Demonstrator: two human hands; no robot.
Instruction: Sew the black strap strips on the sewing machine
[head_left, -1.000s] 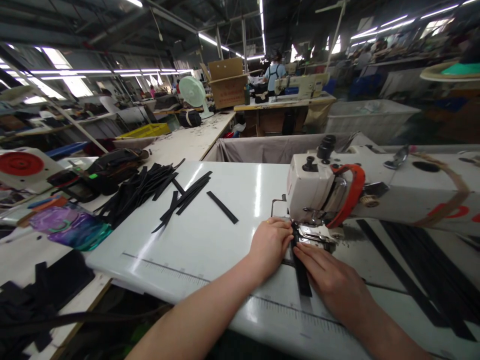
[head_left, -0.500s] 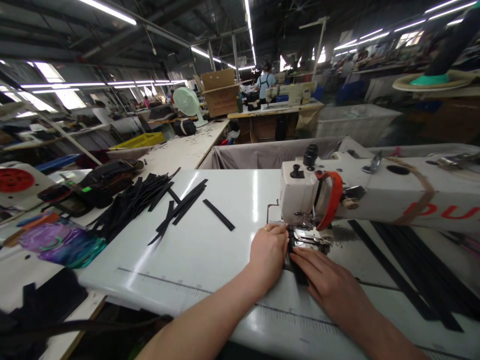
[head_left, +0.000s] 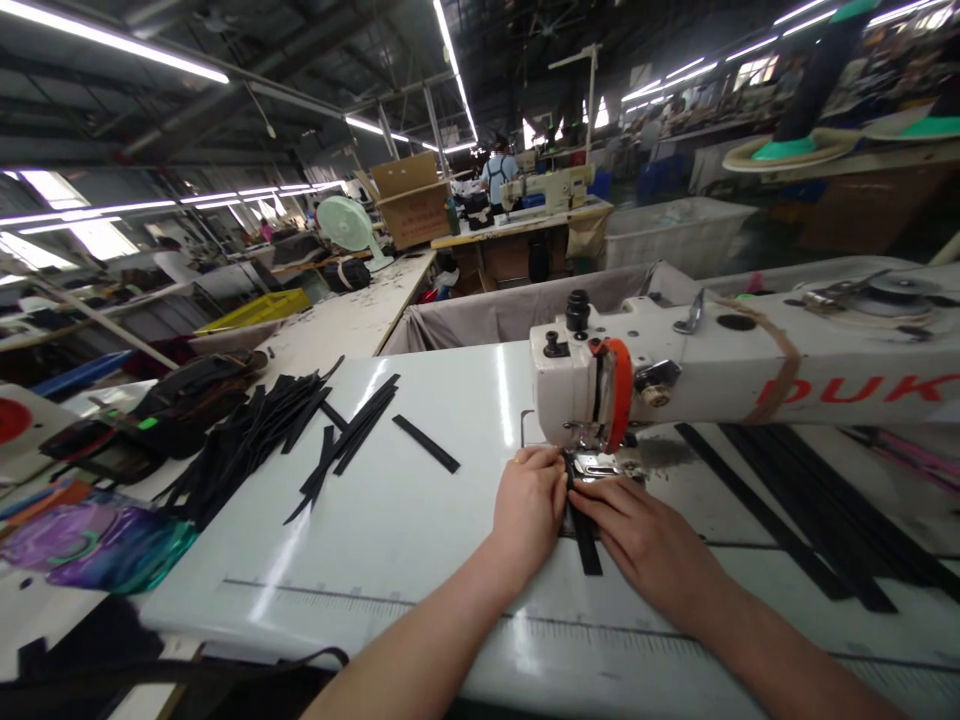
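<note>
Since a second ago the black strap (head_left: 583,535) shows shorter before the sewing machine (head_left: 592,385). The left hand (head_left: 529,505) and right hand (head_left: 645,540) lie flat, close together, pressing the thin, matte strap onto the glossy white table (head_left: 420,520).

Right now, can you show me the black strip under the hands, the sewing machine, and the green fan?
black strip (head_left: 586,545), head view, on its free end between both hands.
sewing machine (head_left: 568,378), head view, on its white head.
green fan (head_left: 339,222), head view, on its round grille.
</note>
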